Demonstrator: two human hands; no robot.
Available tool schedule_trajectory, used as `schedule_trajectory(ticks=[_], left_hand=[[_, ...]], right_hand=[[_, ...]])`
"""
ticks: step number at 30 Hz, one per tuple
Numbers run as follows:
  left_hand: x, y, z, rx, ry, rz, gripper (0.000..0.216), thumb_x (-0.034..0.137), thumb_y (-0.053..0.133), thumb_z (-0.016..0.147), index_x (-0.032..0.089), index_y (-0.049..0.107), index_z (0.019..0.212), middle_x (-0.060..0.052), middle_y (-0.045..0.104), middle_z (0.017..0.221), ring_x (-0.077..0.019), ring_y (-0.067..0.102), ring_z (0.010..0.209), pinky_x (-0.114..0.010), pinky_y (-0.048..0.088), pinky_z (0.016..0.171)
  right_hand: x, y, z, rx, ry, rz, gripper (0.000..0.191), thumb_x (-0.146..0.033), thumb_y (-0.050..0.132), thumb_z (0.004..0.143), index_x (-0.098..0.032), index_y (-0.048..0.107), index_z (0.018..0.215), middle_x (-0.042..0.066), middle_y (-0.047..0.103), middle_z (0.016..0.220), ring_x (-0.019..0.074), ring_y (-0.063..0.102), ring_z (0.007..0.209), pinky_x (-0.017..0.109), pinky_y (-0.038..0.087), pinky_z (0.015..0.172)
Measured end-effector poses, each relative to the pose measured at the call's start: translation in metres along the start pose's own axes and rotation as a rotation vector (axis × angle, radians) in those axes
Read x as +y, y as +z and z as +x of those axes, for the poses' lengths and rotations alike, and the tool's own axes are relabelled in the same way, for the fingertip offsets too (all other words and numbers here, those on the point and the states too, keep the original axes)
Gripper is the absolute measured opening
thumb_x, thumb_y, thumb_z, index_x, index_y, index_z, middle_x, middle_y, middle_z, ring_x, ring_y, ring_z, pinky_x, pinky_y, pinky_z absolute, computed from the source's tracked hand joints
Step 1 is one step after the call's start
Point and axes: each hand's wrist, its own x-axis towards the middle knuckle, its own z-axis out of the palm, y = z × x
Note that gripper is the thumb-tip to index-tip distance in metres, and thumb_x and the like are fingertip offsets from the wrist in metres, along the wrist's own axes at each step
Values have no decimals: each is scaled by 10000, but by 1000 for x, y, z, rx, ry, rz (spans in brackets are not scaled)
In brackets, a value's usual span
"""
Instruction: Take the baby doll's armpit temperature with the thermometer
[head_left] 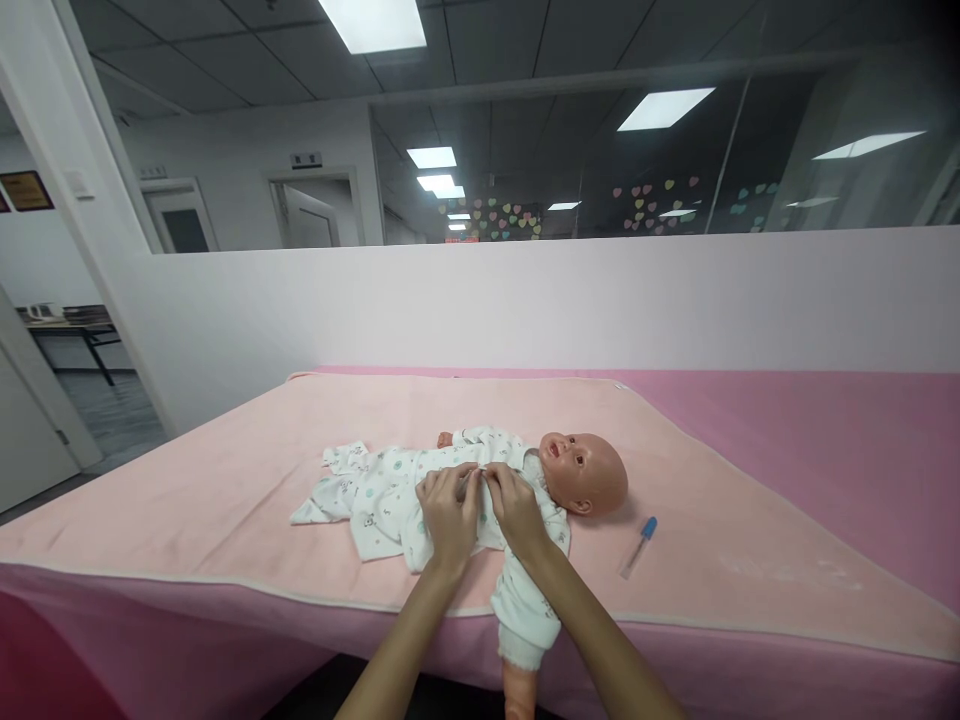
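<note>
A baby doll (585, 472) lies on its back, its head toward the right and its legs toward the left. It wears white baby clothes (382, 495) with small green prints. My left hand (450, 510) is closed in a pinch on the front of the clothes at the doll's chest. Right beside it, my right hand (516, 505) pinches the same cloth, the fingertips of both hands nearly touching. The exact bit of cloth between the fingers is hidden. One sleeved doll arm (519, 660) hangs over the table's near edge.
A clear tube with a blue cap (639, 547) lies right of the doll's head. Under everything is a peach blanket (225, 480) on a table with a pink cover (862, 440). Behind stands a white half wall (525, 305) with glass above.
</note>
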Motion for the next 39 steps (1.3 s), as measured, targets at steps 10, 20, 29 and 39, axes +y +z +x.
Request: schedule_trajectory(ticks=[10,20,29,39], left_hand=[[-1,2,0,-39,31,17,112,246,493,814,222,587,871,-1,641,815,-171,542,792,-330,332,766],[-4,3,-1,-113,1,-32,131,256,442,847,212,560,812,4,621,769,-170,523,752,-340,341,765],[-2,3,-1,-85,10,4,114,266,475,833,217,577,818,-1,632,770,-176,521,745,-337,333,757],[-3,2,0,-56,-2,70,119,305,494,829,215,572,835,2,629,785,-169,523,758,-318,321,744]], right_hand=[[1,1,-1,-21,15,0,205,-278,313,928,-221,491,845,42,602,748,183,583,686,309,482,614],[1,0,0,-20,19,4,213,-255,303,930,-210,484,827,36,585,737,175,571,692,294,467,625],[-3,-2,2,-18,72,9,175,-240,329,914,-201,471,819,24,572,710,160,559,662,262,444,609],[-3,-4,2,-4,74,51,179,-218,375,886,-179,547,919,63,639,838,171,597,786,283,470,706]])
